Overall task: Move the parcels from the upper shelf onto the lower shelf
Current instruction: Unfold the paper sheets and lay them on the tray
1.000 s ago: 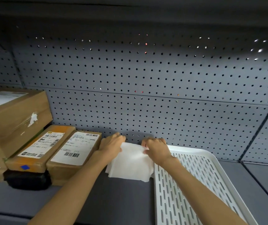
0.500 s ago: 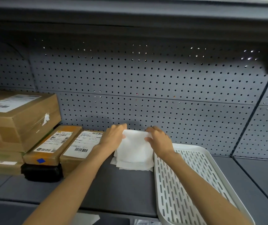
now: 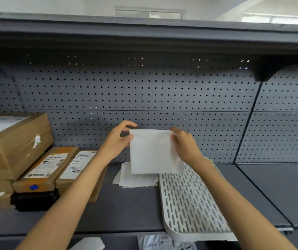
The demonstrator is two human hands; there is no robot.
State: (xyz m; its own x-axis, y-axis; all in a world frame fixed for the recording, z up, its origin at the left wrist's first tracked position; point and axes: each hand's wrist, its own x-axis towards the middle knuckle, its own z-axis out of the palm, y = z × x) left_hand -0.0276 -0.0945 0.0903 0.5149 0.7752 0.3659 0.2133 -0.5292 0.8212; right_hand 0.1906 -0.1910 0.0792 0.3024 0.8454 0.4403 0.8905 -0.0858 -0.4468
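Note:
A flat white parcel hangs upright above the grey shelf, in front of the pegboard. My left hand pinches its top left edge and my right hand grips its top right edge. Under it a few more flat white parcels lie stacked on the shelf. To the left sit a large cardboard box and two narrow labelled cardboard boxes. Below the shelf's front edge, white parcels show partly on a lower level.
A white slotted tray lies on the shelf right of the stack, overhanging the front edge. A black item sits under the narrow boxes. The grey pegboard backs the shelf and another shelf runs overhead.
Both hands have lifted the top white parcel off the stack and raised it upright. The view has tilted upward, showing the shelf overhead and the lower level's edge.

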